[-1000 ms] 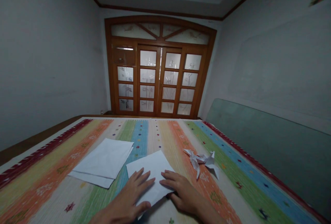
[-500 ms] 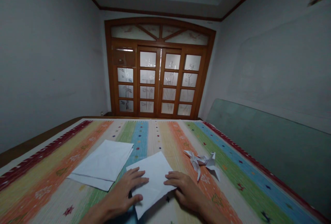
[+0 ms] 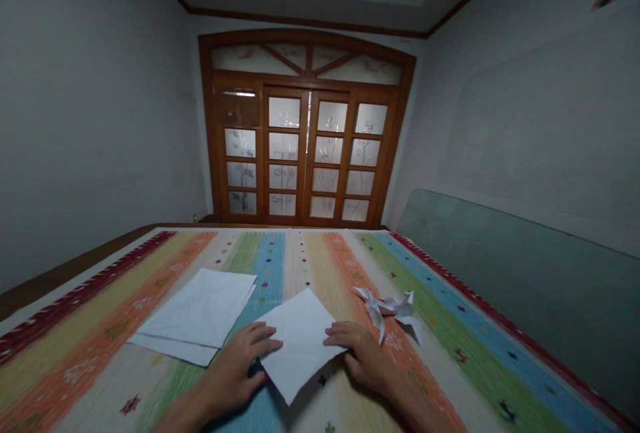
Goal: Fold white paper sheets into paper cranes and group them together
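Note:
A white square sheet of paper [image 3: 298,343] lies cornerwise on the striped rug [image 3: 320,266], one corner pointing at me. My left hand [image 3: 239,367] rests on the sheet's left corner with fingers stretched flat. On the right corner sits my right hand [image 3: 361,351], fingers flat and slightly curled at the paper's edge. Neither hand lifts the sheet.
A stack of white sheets [image 3: 200,316] lies to the left of the hands. Folded white paper figures [image 3: 393,309] lie to the right. A green glass panel [image 3: 515,286] leans on the right wall. Wooden glazed doors [image 3: 305,153] stand at the far end.
The sheet has turned from lying flat-edged to cornerwise. Both hands slid outward to its left and right corners.

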A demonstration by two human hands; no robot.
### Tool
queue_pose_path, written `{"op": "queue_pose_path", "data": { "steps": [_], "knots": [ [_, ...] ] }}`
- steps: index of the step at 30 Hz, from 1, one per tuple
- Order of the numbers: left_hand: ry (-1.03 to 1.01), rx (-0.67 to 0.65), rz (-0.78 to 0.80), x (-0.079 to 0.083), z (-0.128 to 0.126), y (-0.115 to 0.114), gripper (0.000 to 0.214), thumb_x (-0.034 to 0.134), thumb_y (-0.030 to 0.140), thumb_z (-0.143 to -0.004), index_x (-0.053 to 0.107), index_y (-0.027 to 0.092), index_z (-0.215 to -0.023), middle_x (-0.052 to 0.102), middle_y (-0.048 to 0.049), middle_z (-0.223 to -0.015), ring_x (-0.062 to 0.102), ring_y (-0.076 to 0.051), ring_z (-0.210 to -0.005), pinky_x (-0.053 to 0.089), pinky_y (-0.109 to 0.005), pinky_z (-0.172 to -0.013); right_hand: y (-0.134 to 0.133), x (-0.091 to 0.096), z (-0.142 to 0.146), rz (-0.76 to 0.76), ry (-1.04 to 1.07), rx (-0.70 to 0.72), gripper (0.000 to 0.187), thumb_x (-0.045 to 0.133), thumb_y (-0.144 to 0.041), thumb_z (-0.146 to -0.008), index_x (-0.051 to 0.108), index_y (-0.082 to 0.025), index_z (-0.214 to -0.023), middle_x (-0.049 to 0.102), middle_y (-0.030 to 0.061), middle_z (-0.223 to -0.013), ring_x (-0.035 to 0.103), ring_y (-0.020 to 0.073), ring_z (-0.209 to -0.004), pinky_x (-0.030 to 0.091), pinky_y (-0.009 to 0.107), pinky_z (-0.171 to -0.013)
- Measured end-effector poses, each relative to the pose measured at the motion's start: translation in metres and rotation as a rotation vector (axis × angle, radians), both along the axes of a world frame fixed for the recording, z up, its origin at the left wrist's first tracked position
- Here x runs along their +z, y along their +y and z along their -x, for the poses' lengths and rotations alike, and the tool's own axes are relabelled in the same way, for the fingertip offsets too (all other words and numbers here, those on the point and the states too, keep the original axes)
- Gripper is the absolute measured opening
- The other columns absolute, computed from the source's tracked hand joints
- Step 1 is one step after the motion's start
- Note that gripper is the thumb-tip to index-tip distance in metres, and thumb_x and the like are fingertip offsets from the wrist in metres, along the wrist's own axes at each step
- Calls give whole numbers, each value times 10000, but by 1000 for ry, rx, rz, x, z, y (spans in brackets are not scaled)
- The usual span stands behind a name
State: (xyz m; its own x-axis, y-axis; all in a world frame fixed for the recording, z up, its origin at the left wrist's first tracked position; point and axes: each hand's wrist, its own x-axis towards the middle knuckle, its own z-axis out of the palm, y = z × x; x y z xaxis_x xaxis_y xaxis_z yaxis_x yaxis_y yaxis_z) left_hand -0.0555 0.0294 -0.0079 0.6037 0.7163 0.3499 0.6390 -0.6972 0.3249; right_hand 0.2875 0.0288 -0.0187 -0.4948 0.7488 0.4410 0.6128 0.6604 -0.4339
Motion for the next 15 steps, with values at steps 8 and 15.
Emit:
{"op": "queue_pose_path", "data": {
  "steps": [8,15],
  "knots": [
    [-23,-55,-69,1,-2,2,380,551,111,-926,716,338,-1183,701,-47,-1299,603,-259,-1236,522,-458,-1039,-4,12,3,35,-60,-12,551,540,-16,-645,750,-214,-1115,716,116,-1237,645,285,-1171,500,492,-1028],
    [26,-72,-148,8,-8,-4,267,537,136,-944,710,283,-1084,724,-60,-1232,616,-269,-1206,533,-441,-1012,-5,23,2,8,-58,-76,517,530,10,-653,750,-208,-1066,725,129,-1173,655,287,-1113,518,476,-977]
  ]
}}
